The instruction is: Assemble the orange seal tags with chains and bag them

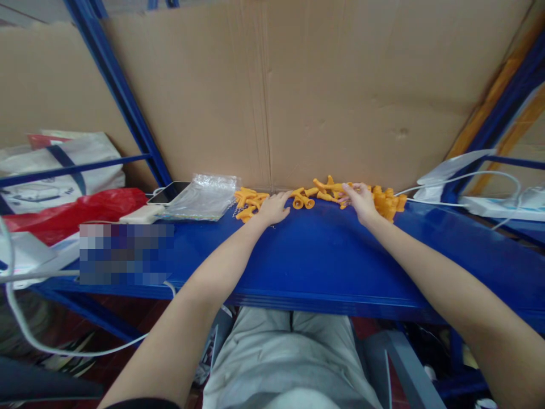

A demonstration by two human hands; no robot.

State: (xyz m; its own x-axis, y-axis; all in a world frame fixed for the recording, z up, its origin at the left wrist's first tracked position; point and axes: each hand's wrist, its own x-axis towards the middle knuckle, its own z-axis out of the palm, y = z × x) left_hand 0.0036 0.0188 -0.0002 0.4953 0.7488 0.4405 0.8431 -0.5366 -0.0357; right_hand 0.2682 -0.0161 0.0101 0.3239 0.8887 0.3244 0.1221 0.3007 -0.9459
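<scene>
My left hand point(275, 208) flat, fingers spread, beside orange plastic fittings point(327, 190) at tabletop point(298, 255) back edge. Right hand point(361, 200) pinching one. Look light, stiff, smooth; grab by stem.

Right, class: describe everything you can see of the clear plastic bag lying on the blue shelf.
The clear plastic bag is a flat, glossy, crinkled packet, see-through with shiny highlights. It lies flat at the back of the blue shelf, against the cardboard wall. A phone sits at its left edge, and orange plastic pieces lie just to its right. Neither hand touches it; the left hand is nearest. Its contents cannot be told.
</scene>
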